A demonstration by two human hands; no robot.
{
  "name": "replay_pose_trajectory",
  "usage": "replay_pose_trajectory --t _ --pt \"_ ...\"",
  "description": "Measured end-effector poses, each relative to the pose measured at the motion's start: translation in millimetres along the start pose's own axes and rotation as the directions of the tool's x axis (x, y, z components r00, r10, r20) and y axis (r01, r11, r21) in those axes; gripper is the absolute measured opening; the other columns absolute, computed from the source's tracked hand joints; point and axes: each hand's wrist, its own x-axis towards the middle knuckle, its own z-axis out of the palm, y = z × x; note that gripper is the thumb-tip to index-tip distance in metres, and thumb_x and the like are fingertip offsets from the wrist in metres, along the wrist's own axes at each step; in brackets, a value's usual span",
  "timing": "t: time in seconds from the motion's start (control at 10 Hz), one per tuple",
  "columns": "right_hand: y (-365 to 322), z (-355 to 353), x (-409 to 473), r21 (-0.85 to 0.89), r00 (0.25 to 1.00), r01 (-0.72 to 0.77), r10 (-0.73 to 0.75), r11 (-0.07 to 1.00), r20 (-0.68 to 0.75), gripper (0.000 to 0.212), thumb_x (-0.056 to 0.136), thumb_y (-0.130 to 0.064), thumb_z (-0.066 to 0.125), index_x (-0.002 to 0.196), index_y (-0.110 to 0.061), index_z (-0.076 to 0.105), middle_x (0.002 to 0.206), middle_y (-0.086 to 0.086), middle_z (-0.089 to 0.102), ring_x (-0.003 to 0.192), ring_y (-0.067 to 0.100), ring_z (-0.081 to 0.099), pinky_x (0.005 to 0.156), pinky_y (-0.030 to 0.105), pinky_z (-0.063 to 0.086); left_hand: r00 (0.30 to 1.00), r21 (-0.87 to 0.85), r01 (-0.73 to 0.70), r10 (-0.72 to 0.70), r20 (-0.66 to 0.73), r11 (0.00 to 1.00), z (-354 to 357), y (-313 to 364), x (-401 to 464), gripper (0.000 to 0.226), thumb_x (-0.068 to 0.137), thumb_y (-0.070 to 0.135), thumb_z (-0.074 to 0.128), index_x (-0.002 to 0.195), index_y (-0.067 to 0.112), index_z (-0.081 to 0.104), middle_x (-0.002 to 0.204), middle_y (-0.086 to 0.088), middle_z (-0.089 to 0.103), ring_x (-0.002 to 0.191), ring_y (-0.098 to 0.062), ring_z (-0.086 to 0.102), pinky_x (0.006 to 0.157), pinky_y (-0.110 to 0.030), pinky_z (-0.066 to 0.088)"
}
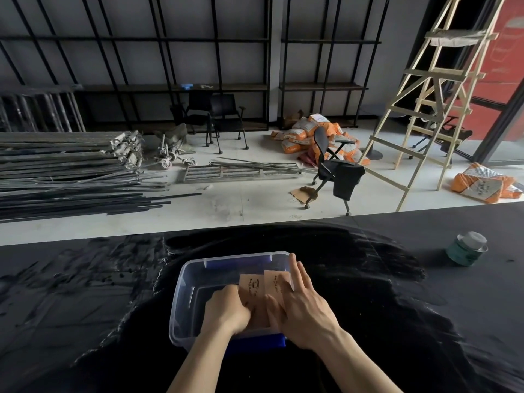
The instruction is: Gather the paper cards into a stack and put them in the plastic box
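A clear plastic box (181,290) with blue handles stands on the black table in front of me. Inside it, toward its right side, are tan paper cards (251,286) with dark printing, two of them fanned apart at the top. My left hand (225,310) is inside the box with its fingers closed on the left edge of the cards. My right hand (302,304) lies over the box's right side, thumb on the right card and fingers stretched along the rim. The lower part of the cards is hidden by both hands.
A green tin can (466,249) with a shiny lid stands on the table at the far right. Beyond the table edge lie metal bars, an office chair, a wooden ladder and orange sacks on the floor.
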Motion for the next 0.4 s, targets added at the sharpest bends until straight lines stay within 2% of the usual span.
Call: replay_pose_trajectory --t 0.1,0.2,0.3,0.4 --pt "1 1 1 -0.008 1.000 0.005 -0.005 1.000 -0.010 0.118 0.069 -0.085 -0.009 0.161 -0.020 0.026 0.173 0.000 -0.023 0.162 0.022 -0.011 0.106 0.041 0.054 1.000 -0.016 -0.017 0.018 0.020 1.000 -4 -1 -1 0.034 0.087 0.028 0.060 0.119 0.027 0.068 0.117 -0.001 0.074 0.103 -0.026 0.070 0.091 -0.039 0.059" --pt "0 -2 -2 -0.012 1.000 0.000 0.000 1.000 0.013 0.116 0.072 -0.084 -0.007 0.161 -0.019 0.030 0.174 0.002 -0.022 0.162 0.024 -0.008 0.116 0.042 0.045 0.997 -0.016 -0.049 0.050 0.060 0.999 -7 -1 -4 0.035 0.088 0.036 0.059 0.120 0.026 0.066 0.116 -0.001 0.074 0.101 -0.025 0.070 0.087 -0.037 0.057" --pt "-3 -9 -4 -0.029 0.999 0.002 -0.001 1.000 0.046 0.097 0.086 -0.078 0.003 0.162 -0.024 0.027 0.175 0.005 -0.018 0.162 0.027 -0.007 0.129 0.043 0.023 0.996 0.069 -0.091 0.092 -0.021 0.994 -14 4 -13 0.048 0.090 0.048 0.056 0.132 0.024 0.057 0.125 -0.002 0.070 0.113 -0.027 0.067 0.093 -0.040 0.055" --pt "-5 -20 -4 -0.105 1.000 0.006 -0.004 0.994 0.023 0.089 0.089 -0.077 0.009 0.163 -0.029 0.025 0.176 0.007 -0.007 0.163 0.029 -0.003 0.131 0.044 0.014 0.949 0.196 -0.168 0.213 -0.234 0.966 -28 5 -25 0.063 0.094 0.058 0.050 0.147 0.025 0.045 0.144 0.003 0.059 0.134 -0.022 0.055 0.106 -0.039 0.048"
